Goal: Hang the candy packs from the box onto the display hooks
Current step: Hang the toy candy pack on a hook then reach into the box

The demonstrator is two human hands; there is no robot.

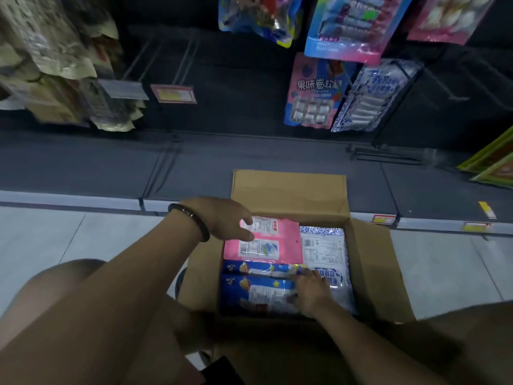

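An open cardboard box (372,273) stands on the floor with candy packs lying flat inside. A pink pack (280,245) lies at the box's far left; my left hand (222,218), a dark bracelet on its wrist, grips the pack's left edge. Blue packs (255,295) fill the near left, and white-and-blue packs (324,245) lie on the right. My right hand (311,293) presses down between the blue and white packs with fingers curled; whether it holds one is unclear. Bare wire display hooks (163,62) jut out at upper left of the dark panel.
Pink (313,90) and white-blue (369,98) candy packs hang on hooks at upper right, more above them. Beige packs (63,76) hang at upper left. A dark bottom shelf (111,168) with price labels runs across. Grey tiled floor flanks the box. My knees frame the bottom.
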